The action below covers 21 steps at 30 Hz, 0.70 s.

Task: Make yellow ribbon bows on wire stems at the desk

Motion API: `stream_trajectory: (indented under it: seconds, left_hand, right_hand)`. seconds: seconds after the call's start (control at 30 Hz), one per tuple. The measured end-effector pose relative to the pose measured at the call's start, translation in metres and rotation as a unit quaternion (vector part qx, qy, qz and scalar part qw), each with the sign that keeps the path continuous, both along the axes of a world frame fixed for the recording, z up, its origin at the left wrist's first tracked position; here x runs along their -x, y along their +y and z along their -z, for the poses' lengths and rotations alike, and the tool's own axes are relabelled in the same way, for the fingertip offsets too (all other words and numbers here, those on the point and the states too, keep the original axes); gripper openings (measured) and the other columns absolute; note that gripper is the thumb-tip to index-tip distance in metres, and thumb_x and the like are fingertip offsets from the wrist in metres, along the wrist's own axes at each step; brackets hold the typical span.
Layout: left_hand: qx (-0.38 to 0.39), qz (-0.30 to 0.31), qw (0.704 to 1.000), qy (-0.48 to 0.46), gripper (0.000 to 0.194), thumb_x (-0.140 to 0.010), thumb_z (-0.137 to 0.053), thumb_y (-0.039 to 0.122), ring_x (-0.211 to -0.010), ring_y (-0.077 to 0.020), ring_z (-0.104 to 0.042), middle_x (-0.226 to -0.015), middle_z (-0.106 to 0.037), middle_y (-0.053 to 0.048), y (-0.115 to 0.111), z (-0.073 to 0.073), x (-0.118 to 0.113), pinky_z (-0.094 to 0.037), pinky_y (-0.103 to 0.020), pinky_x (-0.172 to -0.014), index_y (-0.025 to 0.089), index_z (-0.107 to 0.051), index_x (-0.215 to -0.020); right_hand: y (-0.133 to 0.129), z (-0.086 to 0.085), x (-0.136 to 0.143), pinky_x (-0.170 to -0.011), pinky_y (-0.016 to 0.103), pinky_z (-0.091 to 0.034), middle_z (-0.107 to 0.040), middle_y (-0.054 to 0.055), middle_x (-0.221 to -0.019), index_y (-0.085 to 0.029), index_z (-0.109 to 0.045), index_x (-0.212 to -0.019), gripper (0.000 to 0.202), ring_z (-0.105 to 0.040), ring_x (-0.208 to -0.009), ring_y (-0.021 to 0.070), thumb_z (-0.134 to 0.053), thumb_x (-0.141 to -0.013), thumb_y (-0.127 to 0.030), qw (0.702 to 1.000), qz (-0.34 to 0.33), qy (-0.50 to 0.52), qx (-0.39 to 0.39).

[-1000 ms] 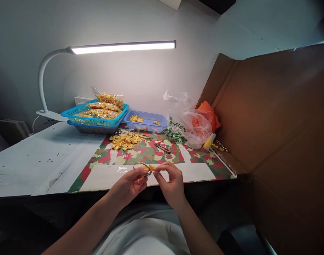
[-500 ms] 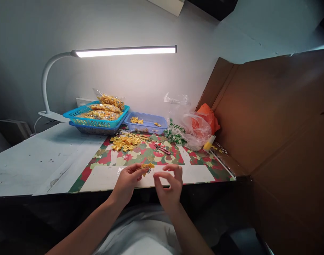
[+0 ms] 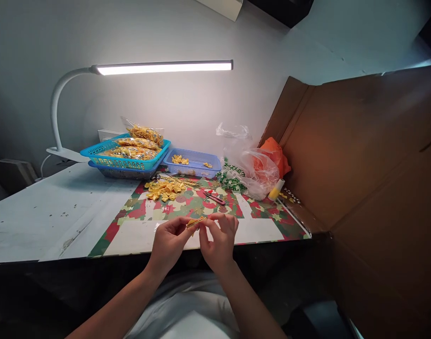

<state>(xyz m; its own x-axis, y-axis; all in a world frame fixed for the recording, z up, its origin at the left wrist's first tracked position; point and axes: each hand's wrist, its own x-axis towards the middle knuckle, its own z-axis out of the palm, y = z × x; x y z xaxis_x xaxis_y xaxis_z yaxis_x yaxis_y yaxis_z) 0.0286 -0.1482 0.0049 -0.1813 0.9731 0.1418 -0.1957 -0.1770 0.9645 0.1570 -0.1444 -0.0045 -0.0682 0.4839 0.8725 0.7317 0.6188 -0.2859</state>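
Observation:
Just above the table's front edge, my left hand (image 3: pixel 167 242) pinches a small yellow ribbon bow (image 3: pixel 193 222) between thumb and fingers. A thin gold tie lies across the bow. My right hand (image 3: pixel 219 239) has its thumb and fingers closed at the bow's right end, touching it; the fingertips hide most of what they grip. Beyond my hands lies a loose pile of yellow bows (image 3: pixel 165 189) on the patterned sheet. Thin gold ties (image 3: pixel 183 181) are scattered behind the pile, and dark red tweezers (image 3: pixel 214 197) lie to its right.
Stacked blue baskets (image 3: pixel 125 162) at the left hold bagged bows. A lilac basket (image 3: pixel 194 170) contains a few bows. Plastic bags (image 3: pixel 252 172), a yellow-and-white bottle (image 3: pixel 276 190) and a tall cardboard panel (image 3: pixel 363 150) stand right. A clip lamp (image 3: pixel 162 68) shines overhead.
My right hand has moved left to meet the bow, and its fingers have closed at the bow's end. The bow has turned in my left hand; its small silver bell is now mostly hidden.

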Motion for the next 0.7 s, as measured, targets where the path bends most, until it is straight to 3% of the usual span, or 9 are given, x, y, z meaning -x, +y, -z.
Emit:
stream_trajectory:
  seconds: [0.17,0.43,0.7]
  left_hand:
    - [0.002,0.006,1.0,0.023,0.023,-0.056,-0.084,0.034,-0.062,-0.0161,-0.059,-0.065,-0.069,-0.003,0.005,0.003,0.002,-0.045,-0.024,-0.058,0.016,-0.073,-0.066]
    - [0.013,0.015,0.999,0.025,0.022,-0.056,-0.084,0.034,-0.059,-0.0138,-0.056,-0.061,-0.066,-0.002,0.013,0.0,0.002,-0.042,-0.022,-0.056,0.016,-0.072,-0.061]
    - [0.001,0.013,0.999,0.05,0.019,-0.058,-0.082,0.031,-0.061,-0.0156,-0.057,-0.063,-0.068,-0.003,0.012,0.002,0.005,-0.042,-0.023,-0.057,0.016,-0.074,-0.066]
  right_hand:
    - [0.005,0.001,0.004,-0.082,0.038,-0.033,-0.059,0.005,-0.09,-0.021,-0.06,-0.085,0.009,-0.049,-0.089,0.0206,-0.054,-0.082,-0.014,1.0,-0.006,-0.005,-0.004]
    - [0.014,0.011,0.008,-0.08,0.036,-0.039,-0.054,0.006,-0.094,-0.02,-0.061,-0.088,0.013,-0.049,-0.092,0.0208,-0.048,-0.088,-0.016,0.995,-0.047,0.083,0.042]
    - [0.012,0.003,-0.001,-0.087,0.039,-0.036,-0.057,0.005,-0.104,-0.024,-0.069,-0.09,0.017,-0.048,-0.1,0.022,-0.058,-0.084,-0.014,0.995,-0.058,0.047,0.061]
